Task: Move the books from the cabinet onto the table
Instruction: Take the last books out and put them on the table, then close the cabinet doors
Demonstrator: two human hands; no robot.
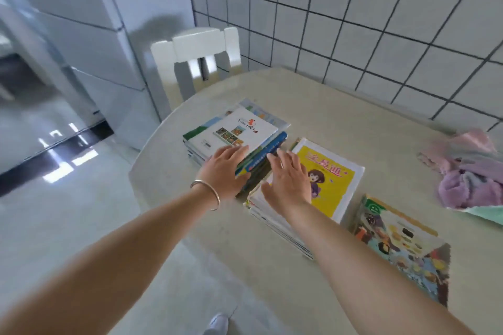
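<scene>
Three lots of books lie on the beige table (340, 106). The far-left stack (245, 130) has a white-covered book on top and blue spines below. My left hand (224, 168), with a silver bangle at the wrist, rests flat against its near edge, fingers spread. Beside it sits a stack topped by a yellow cartoon book (329, 179). My right hand (288, 179) hovers over that stack's left side, fingers apart, holding nothing. A third colourful picture book (402, 247) lies at the near right. The cabinet is out of sight.
A white chair (196, 62) is tucked in at the table's far left. Crumpled pink and purple cloth (468, 174) lies at the right edge. A tiled wall runs behind the table. A grey appliance stands at the left over a glossy floor.
</scene>
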